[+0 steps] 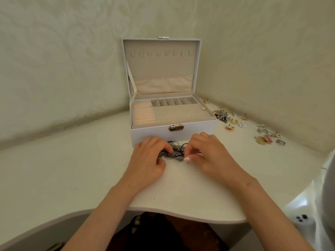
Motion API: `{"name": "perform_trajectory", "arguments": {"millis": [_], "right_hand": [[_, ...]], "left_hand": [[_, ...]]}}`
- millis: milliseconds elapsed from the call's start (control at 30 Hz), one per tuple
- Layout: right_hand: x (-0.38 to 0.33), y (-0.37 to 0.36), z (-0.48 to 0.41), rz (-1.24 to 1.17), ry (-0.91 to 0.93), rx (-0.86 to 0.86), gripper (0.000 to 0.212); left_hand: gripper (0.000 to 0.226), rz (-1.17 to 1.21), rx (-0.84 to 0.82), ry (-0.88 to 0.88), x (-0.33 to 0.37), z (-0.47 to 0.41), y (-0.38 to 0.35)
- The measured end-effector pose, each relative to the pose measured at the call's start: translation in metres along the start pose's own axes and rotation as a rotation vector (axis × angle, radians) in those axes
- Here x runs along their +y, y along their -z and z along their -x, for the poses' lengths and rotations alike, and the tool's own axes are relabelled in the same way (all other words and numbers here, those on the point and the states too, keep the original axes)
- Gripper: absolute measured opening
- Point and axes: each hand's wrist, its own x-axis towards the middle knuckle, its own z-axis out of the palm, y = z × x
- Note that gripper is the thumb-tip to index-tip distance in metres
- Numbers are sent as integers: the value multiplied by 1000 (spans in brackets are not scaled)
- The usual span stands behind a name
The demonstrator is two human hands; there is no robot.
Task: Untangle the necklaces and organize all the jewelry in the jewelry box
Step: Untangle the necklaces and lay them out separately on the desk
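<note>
A tangled clump of silver and dark necklaces [175, 150] lies on the white table just in front of the jewelry box [154, 132]. My left hand [148, 160] pinches the left side of the tangle with curled fingers. My right hand [206, 156] pinches a strand at its right side, a ring on one finger. The white box stands open, lid upright, showing beige ring rolls at left, small slots at the back and a flat compartment. No jewelry shows in its tray or on the lid hooks.
Several loose rings, earrings and brooches [243, 125] are scattered on the table to the right of the box, along the wall. The table's curved front edge [181, 213] is near my lap. A white object [308, 205] sits at the lower right.
</note>
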Motion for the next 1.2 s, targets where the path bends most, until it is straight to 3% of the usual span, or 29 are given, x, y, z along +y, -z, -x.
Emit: {"name": "perform_trajectory", "arguments": {"millis": [100, 200, 367, 533, 633, 733, 833, 967, 1033, 1200], "right_hand": [[-2, 6, 1, -453, -128, 143, 12], [-8, 12, 0, -824, -130, 233, 9], [-11, 24, -8, -1056, -106, 319, 6], [-17, 39, -18, -1213, -60, 353, 9], [-22, 52, -24, -1289, -10, 375, 12], [-28, 64, -30, -1313, 26, 373, 10], [-35, 70, -35, -1330, 50, 335, 8], [-44, 72, -41, -1338, 76, 306, 6], [-46, 74, -44, -1342, 87, 309, 6], [-46, 81, -46, -1288, 66, 384, 7]], "left_hand": [[44, -1, -24, -46, 4, 0, 0], [37, -15, -38, -57, 6, 0, 1], [22, -17, -53, -78, 5, 1, -2], [20, 19, -88, -136, 8, 2, 0], [32, 24, -85, -170, 10, 3, 1], [42, 182, -64, -69, 15, 2, 8], [28, 425, -16, 50, 24, 1, 15], [28, 584, -68, 94, 44, -5, 21], [17, 669, -99, 98, 50, -9, 22], [10, 816, -93, 127, 53, -10, 21]]}}
